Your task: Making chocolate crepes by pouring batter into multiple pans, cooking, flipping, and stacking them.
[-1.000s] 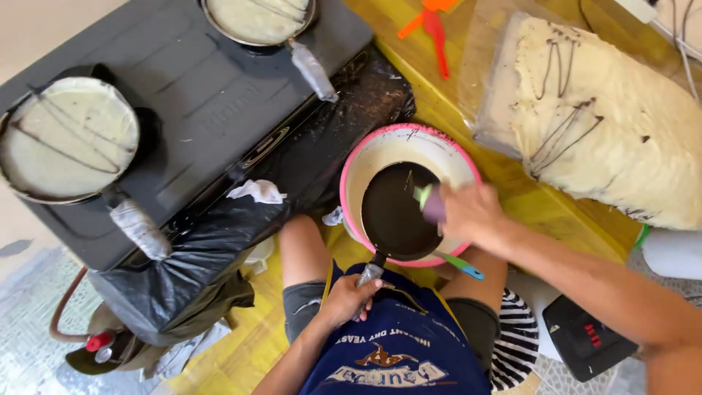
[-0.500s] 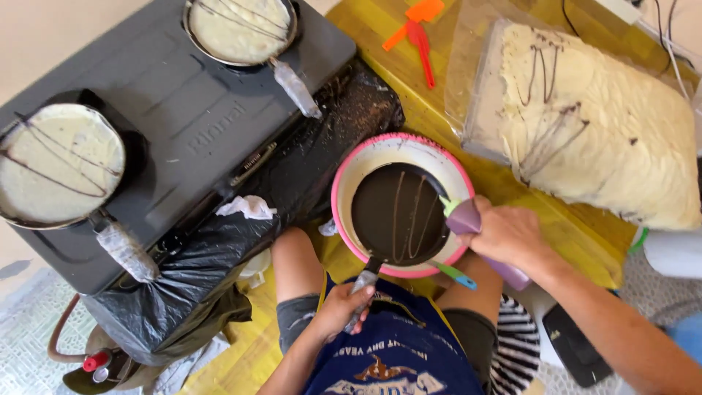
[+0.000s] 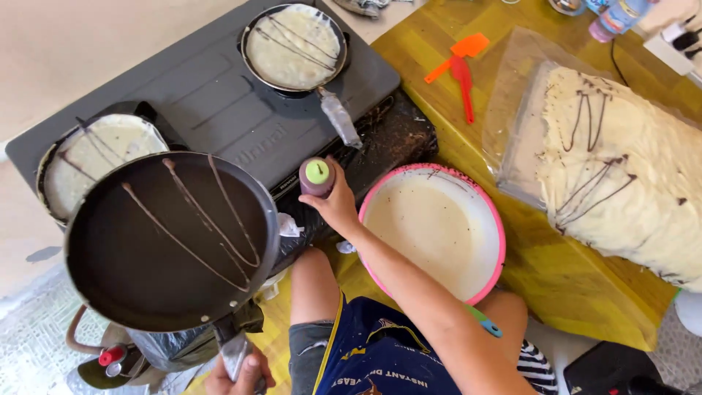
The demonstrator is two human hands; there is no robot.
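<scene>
Lower left: left hand (image 3: 238, 374) grips dark pan (image 3: 172, 238) handle. Centre: right hand (image 3: 338, 207) clasps squeeze bottle (image 3: 317, 177) over grey stove (image 3: 212, 110). Yellow tabletop (image 3: 585, 285) at right.

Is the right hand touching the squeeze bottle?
Touching. The head view shows the right hand with fingers wrapped round the squeeze bottle, holding it upright by the stove, no gap between them.

Left hand (image 3: 238, 373): grips the handle of a dark round frying pan (image 3: 172, 241) streaked with brown lines.
Right hand (image 3: 338, 208): holds a maroon squeeze bottle with green cap (image 3: 317, 176).
Beside it: pink-rimmed bowl of pale batter (image 3: 433, 230).
</scene>
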